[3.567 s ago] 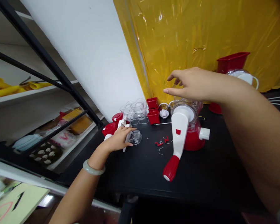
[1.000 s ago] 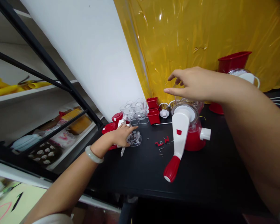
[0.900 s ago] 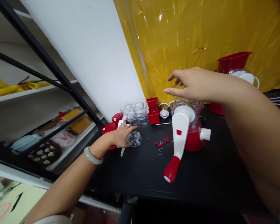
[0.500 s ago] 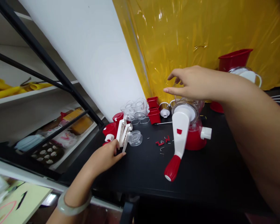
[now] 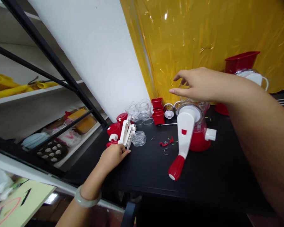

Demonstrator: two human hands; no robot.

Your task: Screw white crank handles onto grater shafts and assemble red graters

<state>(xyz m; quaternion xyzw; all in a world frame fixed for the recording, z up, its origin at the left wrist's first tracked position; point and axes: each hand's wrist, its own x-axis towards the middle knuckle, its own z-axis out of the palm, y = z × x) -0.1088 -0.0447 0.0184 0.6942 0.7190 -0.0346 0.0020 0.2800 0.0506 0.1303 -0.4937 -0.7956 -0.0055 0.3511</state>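
Observation:
At the left of the table my left hand [image 5: 113,156] has its fingers closed on the lower end of a white crank arm [image 5: 130,138], beside other white crank arms. My right hand [image 5: 194,82] is over the clear top of a red-and-white rotary grater [image 5: 200,138], thumb and fingers apart; whether the palm presses on it is hidden. The grater's white crank [image 5: 186,129] points down to a red handle [image 5: 176,167]. Between the hands lie small red plastic pieces [image 5: 163,144] and several metal pins [image 5: 165,154].
Behind my left hand stand red bases [image 5: 114,130] and clear plastic housings [image 5: 138,110]. A clear round part [image 5: 139,138] lies nearby. Red hoppers [image 5: 158,116] and metal grating drums [image 5: 168,110] line the back. Another red hopper [image 5: 241,61] rises at right. A shelf rack [image 5: 68,85] borders the left.
My left hand has lowered slightly, and the crank arm in it sits closer to the other arms. The view has shifted a little; my right hand keeps its place over the grater.

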